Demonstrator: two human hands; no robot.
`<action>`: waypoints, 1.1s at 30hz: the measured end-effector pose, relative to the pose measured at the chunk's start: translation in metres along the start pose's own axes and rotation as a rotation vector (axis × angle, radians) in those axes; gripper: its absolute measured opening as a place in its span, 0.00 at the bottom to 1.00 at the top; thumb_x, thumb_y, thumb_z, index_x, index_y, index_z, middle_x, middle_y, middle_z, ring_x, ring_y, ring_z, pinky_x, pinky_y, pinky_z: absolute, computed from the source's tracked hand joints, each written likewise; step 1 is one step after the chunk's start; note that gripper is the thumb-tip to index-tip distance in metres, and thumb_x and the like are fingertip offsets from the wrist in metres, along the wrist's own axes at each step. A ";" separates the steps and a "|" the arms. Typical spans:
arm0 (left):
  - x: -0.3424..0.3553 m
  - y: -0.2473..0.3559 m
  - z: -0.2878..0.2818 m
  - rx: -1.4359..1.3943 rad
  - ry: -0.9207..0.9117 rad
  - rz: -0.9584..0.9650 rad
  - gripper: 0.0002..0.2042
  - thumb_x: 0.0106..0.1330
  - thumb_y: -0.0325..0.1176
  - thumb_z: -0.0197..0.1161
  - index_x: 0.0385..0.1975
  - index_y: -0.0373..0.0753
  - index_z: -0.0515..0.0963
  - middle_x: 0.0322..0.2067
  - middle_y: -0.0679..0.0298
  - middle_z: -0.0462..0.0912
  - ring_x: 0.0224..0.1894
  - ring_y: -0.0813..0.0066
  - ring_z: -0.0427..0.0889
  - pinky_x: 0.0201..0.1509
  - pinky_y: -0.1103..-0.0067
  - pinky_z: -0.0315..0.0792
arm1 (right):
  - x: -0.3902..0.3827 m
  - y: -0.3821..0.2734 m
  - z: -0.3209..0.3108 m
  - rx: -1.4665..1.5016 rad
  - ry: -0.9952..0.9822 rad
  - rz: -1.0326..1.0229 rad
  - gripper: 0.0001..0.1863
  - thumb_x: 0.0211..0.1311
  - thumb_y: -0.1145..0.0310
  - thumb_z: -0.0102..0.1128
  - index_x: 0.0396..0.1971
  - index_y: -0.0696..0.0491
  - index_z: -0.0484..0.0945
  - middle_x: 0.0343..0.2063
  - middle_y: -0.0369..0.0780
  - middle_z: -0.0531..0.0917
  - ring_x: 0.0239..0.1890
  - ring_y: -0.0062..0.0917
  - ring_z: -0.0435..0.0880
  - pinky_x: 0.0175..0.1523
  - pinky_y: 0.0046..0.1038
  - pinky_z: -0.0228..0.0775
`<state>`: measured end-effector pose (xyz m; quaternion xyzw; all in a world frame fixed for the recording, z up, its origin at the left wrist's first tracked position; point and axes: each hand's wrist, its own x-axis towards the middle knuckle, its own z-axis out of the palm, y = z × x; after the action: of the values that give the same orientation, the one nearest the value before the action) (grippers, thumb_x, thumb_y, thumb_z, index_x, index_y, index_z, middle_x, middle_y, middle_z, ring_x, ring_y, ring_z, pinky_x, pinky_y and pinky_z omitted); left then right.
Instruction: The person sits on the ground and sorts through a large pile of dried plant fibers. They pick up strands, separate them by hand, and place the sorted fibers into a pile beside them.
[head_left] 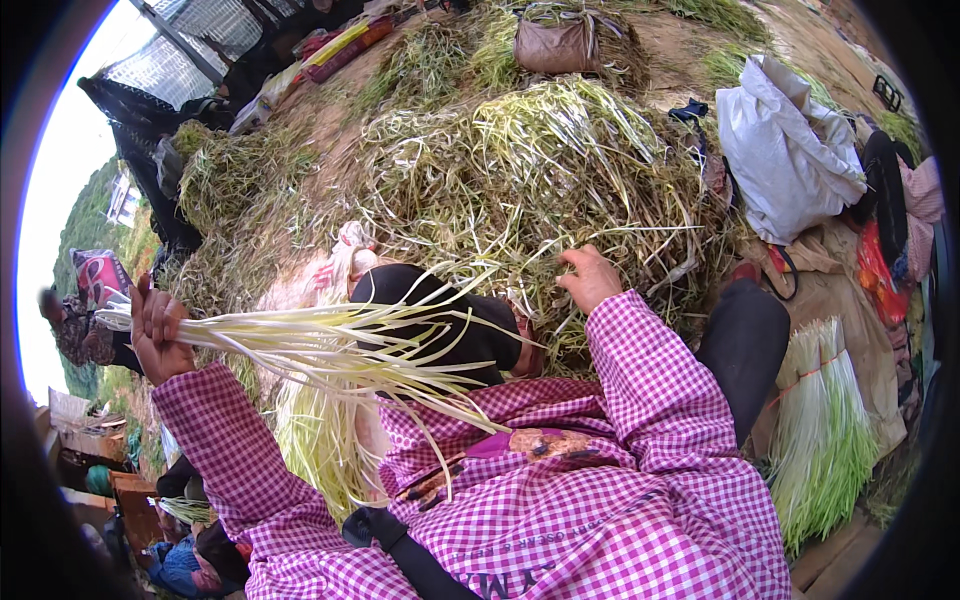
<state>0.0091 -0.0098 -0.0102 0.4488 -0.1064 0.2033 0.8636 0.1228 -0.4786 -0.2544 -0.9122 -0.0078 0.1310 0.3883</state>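
Observation:
My left hand [158, 325], at the left, is closed round a bunch of chives [320, 340], long and pale yellow-white. Their white ends poke out past the fist, and the thin loose tips fan rightward over my lap. My right hand [590, 277] is above the near edge of a heap of leaf waste [440, 180], back of the hand up. Its visible fingers are bent and a little apart, with nothing seen in them; the fingertips are partly hidden. More loose pale chives [315, 440] hang below the held bunch, beside my lap.
A neat chive bundle [820, 430], tied with a red band, lies at the right on brown sheeting [850, 300]. Beyond it stands a white sack [785, 150]. A brown bundle [556, 44] rests on the far waste. Other people [190, 550] sit at the lower left.

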 end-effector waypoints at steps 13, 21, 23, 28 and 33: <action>-0.007 -0.011 0.020 -0.019 0.036 0.026 0.16 0.71 0.35 0.41 0.39 0.24 0.69 0.12 0.72 0.53 0.11 0.87 0.52 0.14 0.86 0.52 | -0.074 -0.108 0.031 0.266 0.149 -0.964 0.10 0.47 0.74 0.61 0.33 0.56 0.78 0.32 0.39 0.79 0.35 0.32 0.77 0.40 0.28 0.71; -0.015 -0.017 0.027 -0.042 0.085 0.049 0.14 0.70 0.35 0.44 0.39 0.26 0.68 0.12 0.73 0.53 0.10 0.87 0.52 0.14 0.86 0.53 | -0.074 -0.118 0.047 0.323 0.274 -0.912 0.11 0.46 0.76 0.60 0.34 0.57 0.77 0.28 0.41 0.76 0.33 0.34 0.77 0.39 0.30 0.71; -0.017 -0.018 0.029 -0.040 0.095 0.056 0.14 0.70 0.35 0.44 0.39 0.26 0.68 0.12 0.73 0.53 0.10 0.87 0.52 0.13 0.86 0.53 | -0.072 -0.118 0.046 0.402 0.187 -0.833 0.11 0.47 0.76 0.60 0.33 0.56 0.77 0.28 0.41 0.75 0.33 0.34 0.77 0.38 0.30 0.70; -0.018 -0.022 0.033 -0.047 0.111 0.076 0.14 0.70 0.35 0.44 0.39 0.27 0.68 0.12 0.73 0.53 0.10 0.87 0.52 0.13 0.86 0.53 | -0.070 -0.117 0.046 0.364 0.204 -0.805 0.08 0.47 0.77 0.59 0.31 0.55 0.76 0.26 0.41 0.74 0.31 0.34 0.77 0.36 0.30 0.70; -0.018 -0.022 0.033 -0.056 0.107 0.073 0.14 0.70 0.35 0.44 0.39 0.26 0.68 0.12 0.73 0.53 0.10 0.88 0.52 0.14 0.86 0.54 | -0.067 -0.114 0.049 0.130 0.305 -0.846 0.06 0.47 0.76 0.58 0.27 0.55 0.73 0.24 0.41 0.72 0.28 0.33 0.75 0.33 0.30 0.70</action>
<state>0.0029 -0.0526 -0.0138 0.4087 -0.0819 0.2552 0.8724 0.0561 -0.3724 -0.1900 -0.8112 -0.3143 -0.1751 0.4610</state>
